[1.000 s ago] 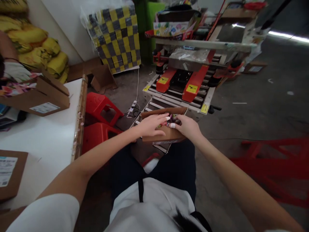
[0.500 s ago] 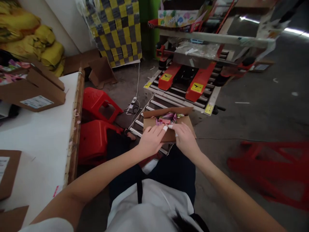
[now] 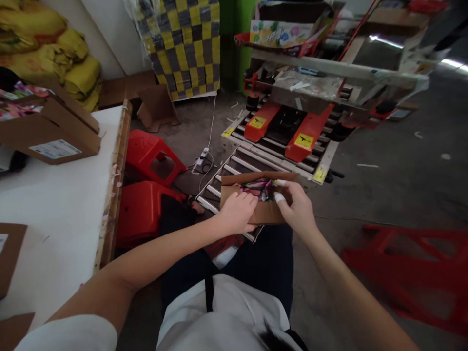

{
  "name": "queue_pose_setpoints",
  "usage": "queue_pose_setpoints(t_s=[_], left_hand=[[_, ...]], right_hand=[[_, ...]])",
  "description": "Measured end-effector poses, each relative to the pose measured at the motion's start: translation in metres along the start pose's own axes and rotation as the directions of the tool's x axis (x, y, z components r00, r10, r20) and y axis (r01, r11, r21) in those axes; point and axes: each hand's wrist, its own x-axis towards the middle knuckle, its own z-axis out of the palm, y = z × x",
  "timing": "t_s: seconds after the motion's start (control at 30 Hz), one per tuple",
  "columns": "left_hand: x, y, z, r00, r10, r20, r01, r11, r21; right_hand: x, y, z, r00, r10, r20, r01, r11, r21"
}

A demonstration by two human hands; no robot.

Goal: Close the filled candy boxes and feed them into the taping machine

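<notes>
A small open cardboard box (image 3: 268, 212) filled with colourful wrapped items (image 3: 259, 188) rests at the near end of a roller conveyor (image 3: 234, 168), just past my knees. My left hand (image 3: 237, 213) curls over the box's near left edge, its fingers closed on the flap. On the right side, my right hand (image 3: 298, 207) grips the rim, with white tape on two fingertips reaching into the opening. Both hands hold the box.
Beyond the box stands a carton-sealing machine (image 3: 292, 117) with orange guides. A white table (image 3: 54, 204) at left carries another open box (image 3: 51, 131) and flat cartons. Red plastic stools (image 3: 146, 185) sit between table and conveyor. A red frame (image 3: 409, 273) lies on the floor at right.
My hands have shifted from the near front flap to the box's two sides, right fingers now reaching into the opening. The view has tilted slightly; the box has stayed on the rollers.
</notes>
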Motion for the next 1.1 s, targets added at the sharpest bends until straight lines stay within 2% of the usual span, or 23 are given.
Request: queue_pose_setpoints(t_s=[0.03, 0.07, 0.17, 0.23, 0.3, 0.4, 0.47, 0.57, 0.63, 0.7, 0.73, 0.8, 0.87, 1.03, 1.1], left_hand=[[0.0, 0.0, 0.0, 1.0, -0.005, -0.002, 0.005, 1.0, -0.006], [0.0, 0.0, 0.001, 1.0, -0.008, -0.006, 0.008, 1.0, -0.01], [-0.003, 0.0, 0.003, 0.999, -0.009, -0.035, 0.008, 1.0, -0.025], [-0.007, -0.001, 0.004, 0.998, -0.015, -0.066, 0.013, 0.999, -0.039], [-0.011, -0.002, 0.005, 0.991, -0.034, -0.127, 0.029, 0.999, -0.042], [-0.015, -0.003, 0.006, 0.966, -0.046, -0.254, 0.04, 0.999, -0.028], [-0.015, -0.003, 0.007, 0.961, -0.033, -0.276, 0.026, 0.999, -0.029], [-0.014, -0.001, 0.011, 0.973, -0.01, -0.232, -0.003, 0.998, -0.055], [-0.013, -0.001, 0.014, 0.975, -0.003, -0.221, -0.012, 0.998, -0.064], [-0.013, -0.001, 0.015, 0.975, -0.008, -0.222, -0.007, 0.998, -0.068], [-0.013, -0.001, 0.015, 0.975, -0.012, -0.221, -0.003, 0.998, -0.069], [-0.014, -0.002, 0.013, 0.975, -0.008, -0.221, -0.006, 0.998, -0.063], [-0.014, -0.003, 0.01, 0.971, -0.012, -0.241, 0.0, 0.999, -0.046], [-0.014, -0.002, 0.007, 0.951, -0.09, -0.294, 0.072, 0.995, -0.071], [-0.014, 0.0, 0.007, 0.954, -0.083, -0.288, 0.062, 0.995, -0.08]], right_hand=[[0.003, -0.001, 0.0, 1.0, -0.005, 0.006, 0.006, 0.997, -0.083], [0.007, -0.003, 0.002, 0.998, -0.022, 0.059, 0.033, 0.982, -0.184], [0.021, -0.013, 0.009, 0.954, -0.03, 0.3, 0.163, 0.889, -0.429], [0.03, -0.019, 0.015, 0.918, -0.005, 0.397, 0.223, 0.833, -0.506], [0.037, -0.022, 0.019, 0.9, 0.004, 0.435, 0.249, 0.815, -0.523], [0.038, -0.02, 0.02, 0.907, -0.003, 0.422, 0.244, 0.819, -0.52], [0.031, -0.016, 0.02, 0.932, -0.005, 0.362, 0.203, 0.835, -0.511], [0.014, -0.012, 0.021, 0.993, -0.069, 0.098, 0.103, 0.909, -0.404], [0.007, -0.012, 0.021, 0.987, -0.159, 0.008, 0.153, 0.937, -0.313], [0.008, -0.014, 0.021, 0.978, -0.19, 0.085, 0.207, 0.935, -0.288], [0.011, -0.016, 0.021, 0.975, -0.159, 0.154, 0.199, 0.933, -0.301], [0.021, -0.019, 0.021, 0.969, -0.031, 0.247, 0.123, 0.923, -0.366], [0.031, -0.02, 0.021, 0.956, 0.062, 0.288, 0.069, 0.902, -0.425], [0.037, -0.021, 0.022, 0.953, 0.065, 0.295, 0.075, 0.894, -0.442], [0.031, -0.021, 0.022, 0.985, 0.021, 0.172, 0.057, 0.897, -0.439]])
